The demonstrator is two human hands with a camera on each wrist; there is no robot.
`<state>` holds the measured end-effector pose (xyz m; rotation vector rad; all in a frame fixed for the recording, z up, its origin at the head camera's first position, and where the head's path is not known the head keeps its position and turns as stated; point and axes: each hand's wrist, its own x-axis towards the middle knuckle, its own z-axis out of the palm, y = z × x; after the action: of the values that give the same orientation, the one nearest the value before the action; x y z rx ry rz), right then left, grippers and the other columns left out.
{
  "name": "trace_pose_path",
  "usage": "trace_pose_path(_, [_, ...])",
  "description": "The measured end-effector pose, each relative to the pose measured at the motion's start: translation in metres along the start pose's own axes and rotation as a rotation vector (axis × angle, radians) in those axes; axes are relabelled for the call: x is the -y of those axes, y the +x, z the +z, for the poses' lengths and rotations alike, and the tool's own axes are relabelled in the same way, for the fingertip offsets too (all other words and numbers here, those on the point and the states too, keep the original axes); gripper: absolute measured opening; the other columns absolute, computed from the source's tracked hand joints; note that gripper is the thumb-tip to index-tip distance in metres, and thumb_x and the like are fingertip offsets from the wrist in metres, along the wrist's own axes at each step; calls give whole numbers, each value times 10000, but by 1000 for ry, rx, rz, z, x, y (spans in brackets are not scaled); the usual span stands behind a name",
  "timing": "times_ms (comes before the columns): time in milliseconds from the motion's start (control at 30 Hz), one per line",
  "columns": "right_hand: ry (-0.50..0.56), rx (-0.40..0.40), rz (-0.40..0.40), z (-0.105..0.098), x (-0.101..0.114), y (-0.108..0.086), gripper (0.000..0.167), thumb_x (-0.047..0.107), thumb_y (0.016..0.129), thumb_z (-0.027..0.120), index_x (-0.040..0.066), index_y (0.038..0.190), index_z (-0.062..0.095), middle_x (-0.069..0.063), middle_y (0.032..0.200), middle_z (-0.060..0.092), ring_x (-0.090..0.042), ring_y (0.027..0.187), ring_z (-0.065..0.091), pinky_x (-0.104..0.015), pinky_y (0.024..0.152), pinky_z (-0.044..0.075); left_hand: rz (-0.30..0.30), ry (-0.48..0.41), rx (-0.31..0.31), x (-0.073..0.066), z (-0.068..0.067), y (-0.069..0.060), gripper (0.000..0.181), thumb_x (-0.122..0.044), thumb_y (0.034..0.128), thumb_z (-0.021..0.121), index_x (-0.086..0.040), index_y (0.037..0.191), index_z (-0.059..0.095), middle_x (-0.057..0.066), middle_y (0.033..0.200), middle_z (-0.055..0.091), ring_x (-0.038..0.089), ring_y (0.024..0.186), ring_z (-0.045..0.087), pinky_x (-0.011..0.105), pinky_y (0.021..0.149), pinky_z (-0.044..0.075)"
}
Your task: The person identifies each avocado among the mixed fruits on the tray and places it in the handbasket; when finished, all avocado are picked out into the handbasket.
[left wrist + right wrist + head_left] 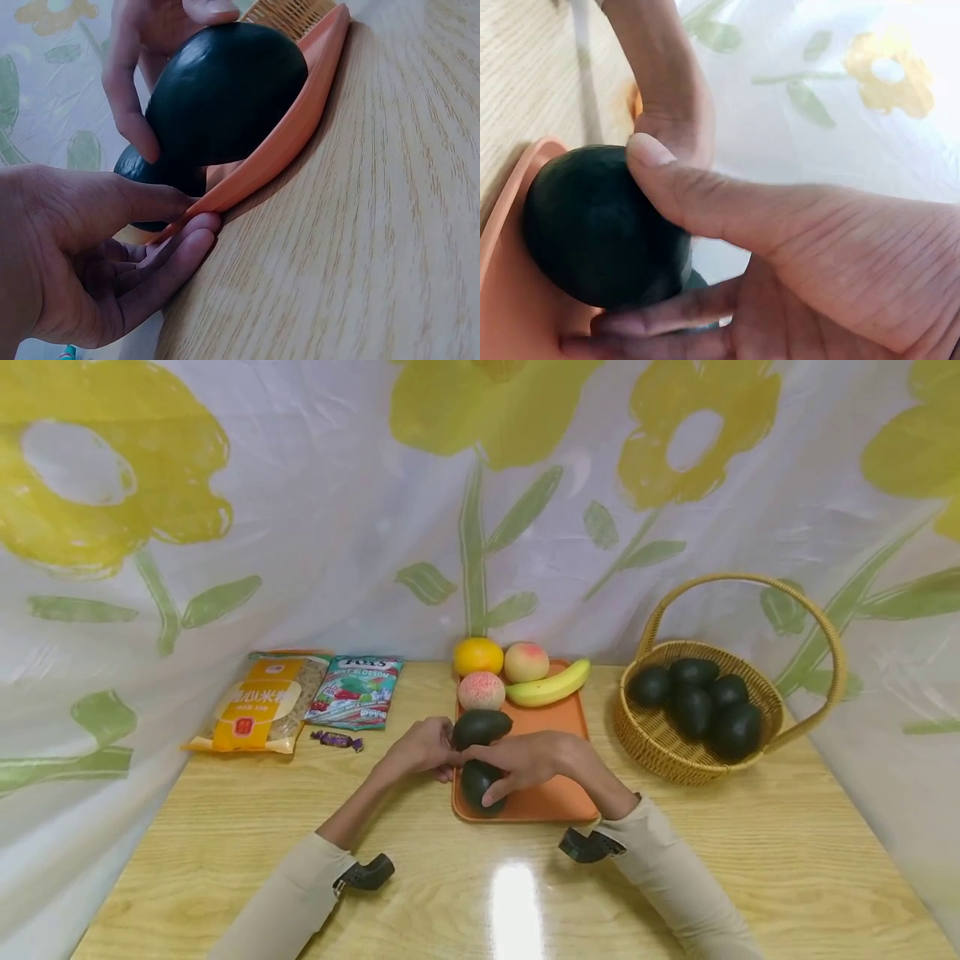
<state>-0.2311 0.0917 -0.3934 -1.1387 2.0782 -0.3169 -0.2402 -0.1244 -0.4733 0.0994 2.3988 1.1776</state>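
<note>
An orange tray point(558, 797) lies on the wooden table. My left hand point(422, 747) pinches its left rim, thumb on top and fingers underneath, as the left wrist view shows at the tray edge point(289, 146). With thumb and fingers, my right hand point(536, 756) grips a dark green avocado point(480, 787) at the tray's front left corner; this avocado point(600, 225) fills much of the right wrist view. Directly behind it on the tray lies a second avocado point(482, 727). Farther back sit a pinkish round fruit point(482, 691), an orange point(478, 656), a peach point(527, 662) and a banana point(549, 685).
Right of the tray stands a wicker basket point(648, 747) with a tall handle, holding several avocados point(690, 710). At the back left lie a yellow grain bag point(258, 706), a green candy bag point(356, 692) and a purple wrapped candy point(337, 741). A flowered curtain point(322, 527) hangs behind.
</note>
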Motion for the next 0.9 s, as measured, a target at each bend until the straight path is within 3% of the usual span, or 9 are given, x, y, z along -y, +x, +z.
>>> trace_pose_path(167, [-59, -25, -116, -3, 0, 0, 704, 280, 953, 769, 219, 1553, 404, -32, 1498, 543, -186, 1338, 549, -330, 1123, 488, -2, -1, -18, -2, -2, 1, 265, -113, 901, 779, 1, 1052, 593, 90, 671, 708, 109, 494, 675, 229, 514, 598])
trace_pose_path(333, [-45, -34, -207, -5, 0, -3, 717, 183, 894, 798, 225, 1525, 459, -6, 1510, 519, -150, 1335, 524, -305, 1132, 470, 3, -29, 0, 0, -2, 0, 229, -89, 899, 761, 0, 1035, 599, 102, 671, 710, 124, 504, 681, 246, 527, 609])
trace_pose_path(500, [-53, -99, -213, -11, -4, -12, 678, 121, 853, 791, 253, 1455, 509, -39, 1399, 470, -151, 1232, 468, -297, 1057, 477, 0, -22, -3, -2, -2, 0, 243, -98, 898, 770, -5, 1038, 595, 105, 682, 712, 125, 504, 673, 248, 519, 608])
trace_pose_path(700, [-84, -203, -232, -19, -6, -29, 650, 65, 801, 821, 225, 1369, 548, -77, 1367, 492, -204, 1237, 451, -357, 1072, 474, -14, -6, 12, -1, -2, 2, 333, -154, 875, 829, -2, 1065, 602, 104, 686, 700, 123, 509, 682, 246, 533, 616])
trace_pose_path(900, [-102, -318, -199, -29, -10, -49, 637, 87, 780, 831, 231, 1341, 565, -83, 1244, 500, -183, 1094, 457, -312, 938, 485, -9, -34, 24, 0, -3, 1, 350, -134, 867, 841, 14, 1071, 598, 115, 707, 700, 128, 518, 693, 255, 536, 623])
